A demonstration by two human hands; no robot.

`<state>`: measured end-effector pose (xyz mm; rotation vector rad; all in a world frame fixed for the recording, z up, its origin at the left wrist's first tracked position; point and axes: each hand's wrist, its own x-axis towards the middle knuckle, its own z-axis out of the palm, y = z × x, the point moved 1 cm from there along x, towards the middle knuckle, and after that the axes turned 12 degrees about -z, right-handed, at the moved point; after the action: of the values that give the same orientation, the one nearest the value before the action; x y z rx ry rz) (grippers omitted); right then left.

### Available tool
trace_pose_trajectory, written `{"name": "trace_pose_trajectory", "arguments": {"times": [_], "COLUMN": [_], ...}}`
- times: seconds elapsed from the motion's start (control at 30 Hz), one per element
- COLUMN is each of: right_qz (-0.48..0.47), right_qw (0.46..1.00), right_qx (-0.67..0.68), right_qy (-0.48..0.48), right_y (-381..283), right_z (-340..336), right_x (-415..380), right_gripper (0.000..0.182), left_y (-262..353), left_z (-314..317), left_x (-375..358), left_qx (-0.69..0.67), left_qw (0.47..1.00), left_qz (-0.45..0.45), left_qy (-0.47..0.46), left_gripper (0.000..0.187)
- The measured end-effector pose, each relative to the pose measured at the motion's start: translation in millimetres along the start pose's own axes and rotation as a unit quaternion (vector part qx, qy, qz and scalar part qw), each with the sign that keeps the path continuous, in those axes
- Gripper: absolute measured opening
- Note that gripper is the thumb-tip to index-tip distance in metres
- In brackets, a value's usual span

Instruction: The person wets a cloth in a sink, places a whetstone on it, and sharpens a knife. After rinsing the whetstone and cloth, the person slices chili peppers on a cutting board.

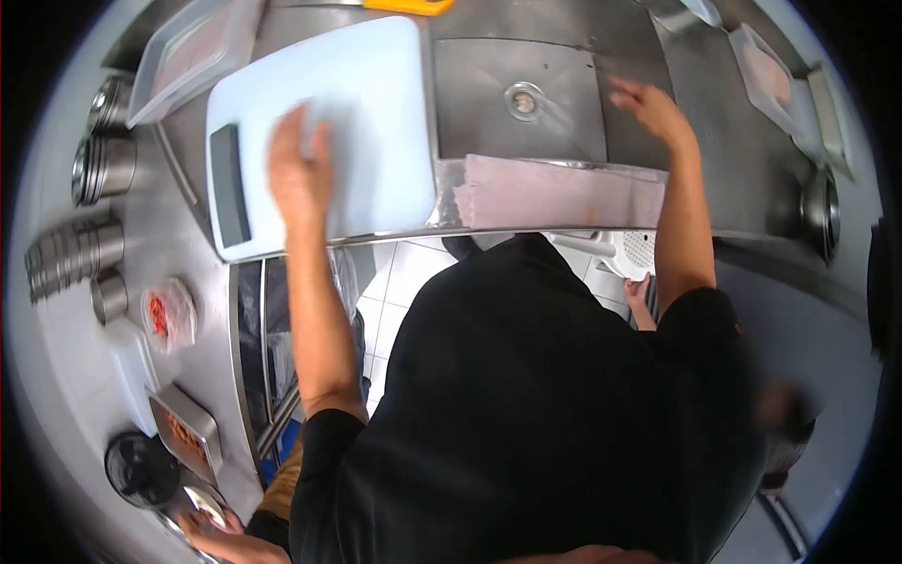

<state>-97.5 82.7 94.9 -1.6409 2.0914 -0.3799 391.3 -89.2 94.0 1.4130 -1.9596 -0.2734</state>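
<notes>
My left hand point(301, 174) hovers above a white cutting board point(381, 122), with thumb and fingers apart and nothing in them. Just left of it, a dark grey rectangular block point(230, 185) that looks like a sharpening stone lies along the board's left side. My right hand point(650, 108) is over the steel counter right of the sink point(470, 99), fingers loosely stretched out and no object visible in them. A pinkish cloth point(564, 193) lies along the sink's front edge, below and left of that hand. At the far edge is a yellow handle point(409, 6), partly cut off.
Plastic tubs point(193, 56) stand at the back left, and another tub point(770, 80) at the right. Stacked steel containers point(75, 254) line the left counter, near a bag of red pieces point(169, 315). Another person's hands point(211, 524) hold something pale at lower left.
</notes>
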Motion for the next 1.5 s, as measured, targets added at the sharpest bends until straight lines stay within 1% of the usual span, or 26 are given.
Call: {"name": "trace_pose_trajectory", "arguments": {"times": [0.03,0.1,0.13,0.2,0.23,0.33,0.37,0.43,0.47,0.53,0.57,0.63,0.67,0.73,0.77,0.8,0.87,0.97,1.07,1.1,1.17,1.27,1.3,1.37,1.43,1.5], "right_qz": [0.074,0.132,0.134,0.136,0.074,0.043,0.066,0.139,0.174,0.104,0.068,0.039,0.023,0.130,0.186,0.178,0.158,-0.013,-0.019,0.004,0.050,-0.040,-0.027,-0.014,-0.040,-0.078], "right_qw": [0.996,0.987,0.988,0.985,0.980,0.966,0.967,0.960,0.948,0.966,0.973,0.984,0.988,0.979,0.969,0.974,0.979,0.991,0.978,0.967,0.929,0.903,0.904,0.901,0.900,0.892], "right_qx": [0.040,0.077,0.049,0.000,-0.068,-0.094,-0.093,0.057,0.133,0.068,0.033,0.064,0.080,0.118,0.136,0.098,0.021,-0.102,0.072,0.133,0.257,0.239,0.206,0.141,0.105,0.061], "right_qy": [-0.004,0.044,0.065,0.101,0.169,0.237,0.229,0.235,0.232,0.226,0.220,0.162,0.133,0.101,0.086,0.100,0.125,0.080,0.194,0.218,0.260,0.355,0.373,0.410,0.422,0.441], "right_y": [18.0,76.8,81.7,82.9,60.1,63.4,62.7,46.9,40.5,32.6,30.7,39.1,42.7,28.2,20.9,15.0,7.2,39.1,19.4,17.8,20.8,14.1,2.0,-32.4,-43.0,-45.9], "right_z": [-2.3,13.7,21.7,38.6,45.5,57.5,56.0,43.5,43.1,47.0,47.9,47.1,47.6,31.1,26.3,29.1,37.0,61.8,44.4,35.6,19.0,-13.8,-28.3,-60.3,-78.9,-94.7], "right_x": [-38.9,-106.1,-130.2,-172.3,-180.2,-182.1,-184.3,-181.7,-183.4,-181.3,-181.5,-185.7,-183.5,-170.7,-166.0,-159.7,-143.4,-135.5,-145.7,-146.7,-151.6,-141.6,-139.1,-129.0,-122.6,-113.4], "right_gripper": [0.046,0.048,0.049,0.051,0.043,0.032,0.024,0.022,0.022,0.024,0.025,0.027,0.029,0.029,0.030,0.029,0.027,0.022,0.015,0.014,0.012,0.014,0.016,0.021,0.024,0.025], "left_y": [30.7,82.7,99.6,107.5,112.5,126.5,125.9,126.3,121.5,115.9,113.5,124.0,123.8,122.9,118.8,116.6,114.0,117.9,112.3,118.3,137.2,128.4,134.5,146.3,160.5,169.5], "left_z": [18.0,50.2,66.0,91.8,93.3,81.7,78.1,72.5,70.4,63.3,58.8,37.4,38.0,43.7,50.3,57.3,65.9,69.1,73.8,66.0,40.7,45.4,40.0,17.1,-6.3,-21.5], "left_x": [-9.6,-25.1,-31.7,-47.7,-49.8,-36.3,-39.8,-33.0,-34.7,-39.7,-44.8,-48.0,-49.6,-56.0,-61.2,-69.7,-87.0,-98.5,-91.5,-82.3,-59.4,-41.5,-31.9,-4.8,11.7,20.3], "left_qx": [-0.029,-0.052,-0.047,0.022,0.062,0.068,0.049,0.012,-0.058,-0.194,-0.211,-0.243,-0.205,-0.126,-0.079,-0.059,-0.016,-0.008,-0.054,-0.052,-0.046,-0.214,-0.212,-0.158,-0.103,-0.118], "left_qw": [0.996,0.963,0.934,0.902,0.881,0.867,0.869,0.877,0.862,0.820,0.783,0.705,0.703,0.690,0.731,0.809,0.919,0.946,0.939,0.931,0.870,0.891,0.907,0.932,0.947,0.954], "left_qz": [0.055,0.160,0.211,0.216,0.215,0.119,0.096,0.050,0.044,0.029,0.040,0.056,0.024,-0.039,-0.070,-0.006,0.119,0.222,0.226,0.134,-0.055,-0.030,-0.036,0.002,0.009,0.097], "left_qy": [-0.068,-0.210,-0.284,-0.373,-0.417,-0.479,-0.483,-0.478,-0.501,-0.539,-0.584,-0.664,-0.680,-0.712,-0.675,-0.585,-0.375,-0.235,-0.253,-0.337,-0.488,-0.399,-0.363,-0.327,-0.303,-0.257], "left_gripper": [0.036,0.032,0.030,0.028,0.027,0.025,0.024,0.021,0.022,0.025,0.023,0.021,0.022,0.023,0.020,0.021,0.021,0.019,0.025,0.025,0.025,0.026,0.025,0.026,0.029,0.031]}}
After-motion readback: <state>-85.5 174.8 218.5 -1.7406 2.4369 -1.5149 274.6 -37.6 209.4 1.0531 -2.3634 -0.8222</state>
